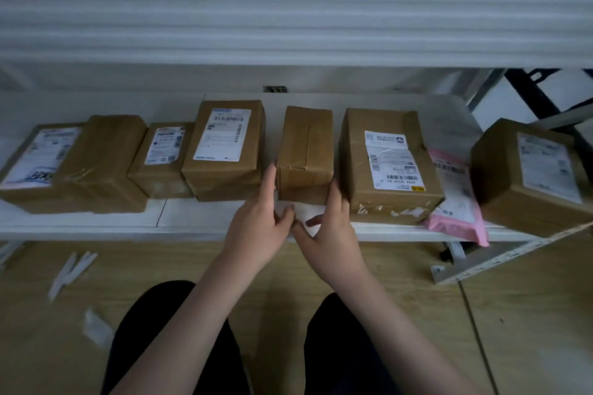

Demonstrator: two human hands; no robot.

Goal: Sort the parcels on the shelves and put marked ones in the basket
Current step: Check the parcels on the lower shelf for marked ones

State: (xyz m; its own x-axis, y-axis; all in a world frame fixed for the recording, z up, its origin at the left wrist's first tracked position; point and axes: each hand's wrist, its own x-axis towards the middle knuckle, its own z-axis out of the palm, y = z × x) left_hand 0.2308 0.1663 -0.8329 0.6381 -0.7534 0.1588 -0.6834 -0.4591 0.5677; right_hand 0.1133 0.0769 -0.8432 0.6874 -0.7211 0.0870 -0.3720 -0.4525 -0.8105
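Observation:
A small plain cardboard box (305, 151) with no label on top stands in the middle of the white shelf (96, 224). My left hand (260, 221) presses straight fingers against its left side. My right hand (330, 228) lays straight fingers along its right side, in the gap beside a larger labelled box (385, 163). Both thumbs lie in front of the small box, over the shelf edge. To the left is a tall labelled box (224, 147). No basket is in view.
Further labelled and plain boxes (106, 157) fill the left of the shelf. A pink mailer bag (455, 202) and another labelled box (529, 176) lie at the right. An upper shelf (288, 19) holds more cartons. My knees and paper scraps (73, 269) are below, on the wooden floor.

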